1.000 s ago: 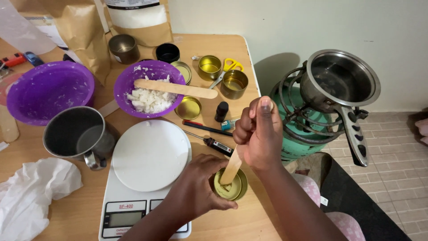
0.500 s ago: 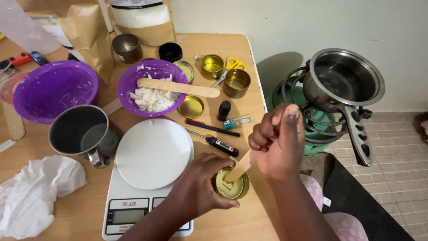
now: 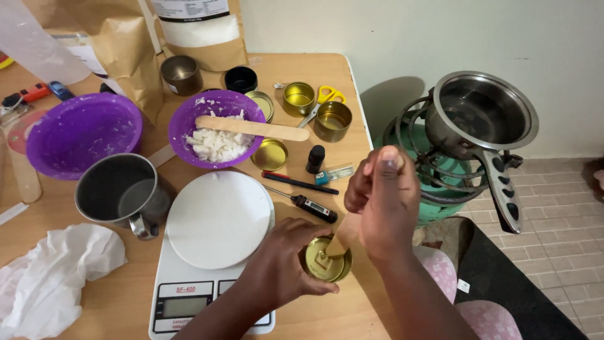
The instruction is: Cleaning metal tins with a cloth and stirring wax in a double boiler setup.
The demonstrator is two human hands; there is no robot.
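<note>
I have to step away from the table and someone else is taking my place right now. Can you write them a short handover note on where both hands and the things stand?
Left hand: fingers wrapped around the small gold tin, steadying it at the table's near edge, beside the kitchen scale.
Right hand: closed on a wooden stick whose lower end is down in the tin.
Done: the tin holds a yellowish fill.
Left: white flakes remain in the purple bowl under a wooden spatula; two more open gold tins stand by the yellow scissors; a probe thermometer lies beside the scale.
</note>
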